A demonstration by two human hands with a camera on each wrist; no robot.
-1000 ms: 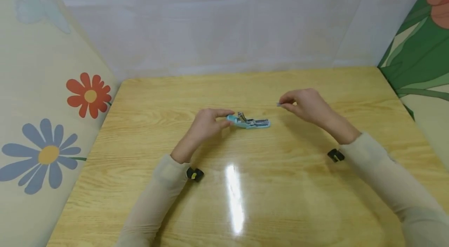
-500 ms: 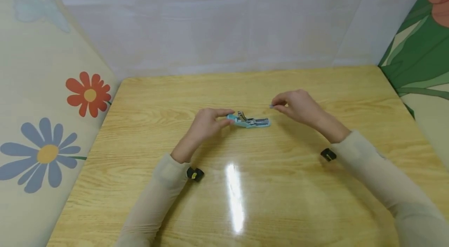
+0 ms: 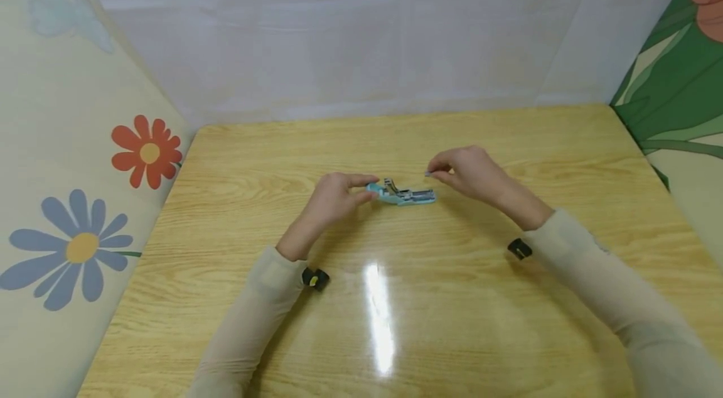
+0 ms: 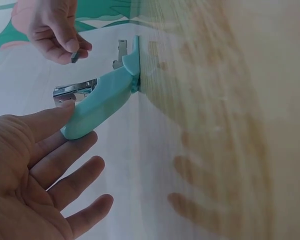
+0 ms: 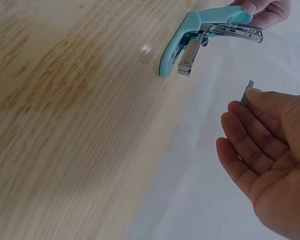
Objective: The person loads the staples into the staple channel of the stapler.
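Note:
A small teal stapler (image 3: pixel 402 195) lies in the middle of the wooden table (image 3: pixel 395 322), swung open with its metal staple channel (image 5: pixel 240 31) exposed. My left hand (image 3: pixel 361 189) pinches the end of the teal lid (image 4: pixel 102 102) between thumb and fingers. My right hand (image 3: pixel 446 171) hovers just right of and above the stapler, pinching a short grey strip of staples (image 5: pixel 247 93) between thumb and forefinger. The strip (image 3: pixel 429 173) is in the air, apart from the stapler.
A panel with painted flowers (image 3: pixel 145 153) closes off the left side, a white wall (image 3: pixel 361 40) the back, and a green leaf-print panel (image 3: pixel 672 90) the right. Small black wrist cameras (image 3: pixel 314 279) sit by both sleeves. Glare (image 3: pixel 378 322) marks the near tabletop.
My right hand has carried the staple strip leftward, closer to the open stapler. The left hand and the stapler have stayed in place.

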